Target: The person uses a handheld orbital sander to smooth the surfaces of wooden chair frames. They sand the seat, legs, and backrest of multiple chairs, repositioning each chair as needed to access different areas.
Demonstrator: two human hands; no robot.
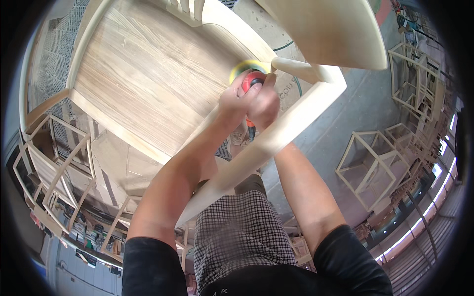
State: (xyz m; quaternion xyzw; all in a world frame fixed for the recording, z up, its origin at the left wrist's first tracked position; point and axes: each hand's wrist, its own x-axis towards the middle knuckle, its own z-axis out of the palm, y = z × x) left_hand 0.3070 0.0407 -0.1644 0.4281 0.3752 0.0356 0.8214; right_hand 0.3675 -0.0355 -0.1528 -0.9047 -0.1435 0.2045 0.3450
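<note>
Both hands grip a red power sander [254, 80] with a blurred yellow-and-green disc. My left hand [234, 91] wraps its left side, and my right hand [264, 105] holds it from the right. The disc is at the right corner of a wooden seat panel [148, 70], beside a short wooden post [296, 69]; contact with the wood is hidden. An orange and black fitting [251, 127] hangs below the tool. My right forearm passes beneath a pale wooden armrest [259, 146], while my left forearm lies over the seat's near edge.
A broad curved wooden panel [333, 33] juts in at upper right. Slatted wood [189, 7] borders the seat's far side. Bare wooden frames stand on the floor at left [61, 166] and right [370, 166]. A green hose [298, 87] runs along the concrete floor [314, 122].
</note>
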